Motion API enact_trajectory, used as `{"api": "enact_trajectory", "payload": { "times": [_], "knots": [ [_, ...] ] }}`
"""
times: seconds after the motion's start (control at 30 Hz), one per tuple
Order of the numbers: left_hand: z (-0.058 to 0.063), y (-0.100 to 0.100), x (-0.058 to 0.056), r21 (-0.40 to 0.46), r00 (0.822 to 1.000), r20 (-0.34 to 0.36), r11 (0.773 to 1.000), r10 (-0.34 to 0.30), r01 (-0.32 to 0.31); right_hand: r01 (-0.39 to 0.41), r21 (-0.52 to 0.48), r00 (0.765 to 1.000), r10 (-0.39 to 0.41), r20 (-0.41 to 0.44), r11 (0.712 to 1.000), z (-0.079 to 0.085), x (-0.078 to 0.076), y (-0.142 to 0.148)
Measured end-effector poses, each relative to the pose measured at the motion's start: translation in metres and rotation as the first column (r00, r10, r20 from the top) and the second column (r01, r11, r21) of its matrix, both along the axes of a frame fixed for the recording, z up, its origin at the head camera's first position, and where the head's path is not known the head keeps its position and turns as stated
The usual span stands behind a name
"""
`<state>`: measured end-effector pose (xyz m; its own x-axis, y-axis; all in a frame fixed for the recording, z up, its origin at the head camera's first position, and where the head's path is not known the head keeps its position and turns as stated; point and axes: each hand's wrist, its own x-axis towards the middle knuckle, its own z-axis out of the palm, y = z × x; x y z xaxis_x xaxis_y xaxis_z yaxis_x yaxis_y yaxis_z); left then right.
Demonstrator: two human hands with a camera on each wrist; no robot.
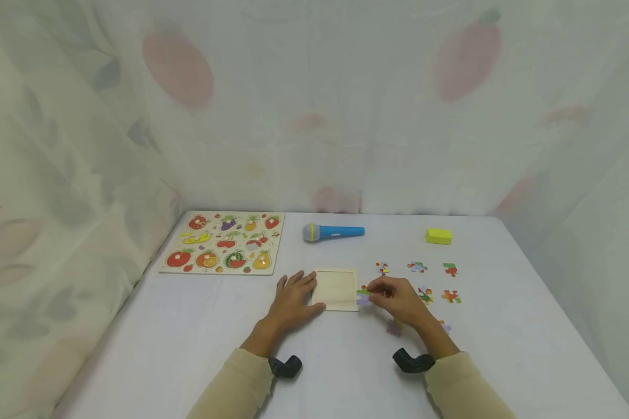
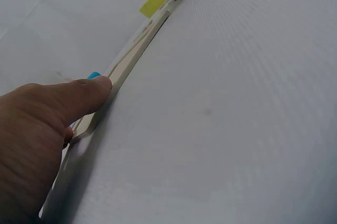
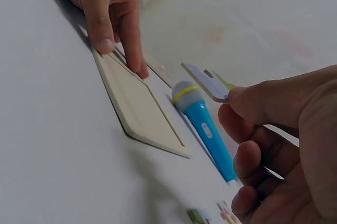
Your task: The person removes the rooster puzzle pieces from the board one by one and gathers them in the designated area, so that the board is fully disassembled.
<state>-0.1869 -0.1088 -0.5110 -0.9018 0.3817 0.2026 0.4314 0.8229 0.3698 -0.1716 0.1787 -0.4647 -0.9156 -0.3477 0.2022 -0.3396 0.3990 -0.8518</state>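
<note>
My left hand (image 1: 292, 302) rests at the left side of a shallow wooden puzzle tray (image 1: 335, 291), which lies bare inside. Its fingers are spread and fairly straight; in the left wrist view the thumb (image 2: 87, 98) lies on the tray's rim. My right hand (image 1: 398, 299) pinches a lilac and green puzzle piece (image 3: 208, 81) between thumb and forefinger, just off the tray's right edge. The right wrist view shows this piece raised and tilted, apart from the tray. Loose puzzle pieces, such as an orange one (image 1: 451, 297), lie around and beyond the right hand.
A fruit peg board (image 1: 245, 243) lies at the back left. Behind the tray is a blue toy microphone (image 1: 340, 231) with a grey head. A yellow block (image 1: 438, 236) sits at the back right. Pale curtains surround the white table (image 1: 340, 372) at the back and sides.
</note>
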Motion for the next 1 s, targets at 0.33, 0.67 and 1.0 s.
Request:
{"api": "enact_trajectory", "payload": {
  "times": [0.33, 0.67, 1.0],
  "knots": [
    [0.000, -0.001, 0.000, 0.001, 1.000, 0.018, 1.000, 0.004, -0.004, 0.013, 0.019, 0.999, -0.012, -0.033, 1.000, -0.002, 0.007, 0.044],
    [0.001, 0.000, 0.001, -0.017, 1.000, 0.023, 1.000, 0.005, -0.005, 0.017, -0.018, 1.000, -0.017, 0.008, 1.000, 0.001, 0.018, 0.081],
    [0.005, 0.001, 0.002, -0.016, 0.999, 0.034, 1.000, 0.009, -0.008, 0.060, 0.044, 0.998, -0.060, -0.011, 0.997, 0.001, 0.023, 0.117]
  ]
}}
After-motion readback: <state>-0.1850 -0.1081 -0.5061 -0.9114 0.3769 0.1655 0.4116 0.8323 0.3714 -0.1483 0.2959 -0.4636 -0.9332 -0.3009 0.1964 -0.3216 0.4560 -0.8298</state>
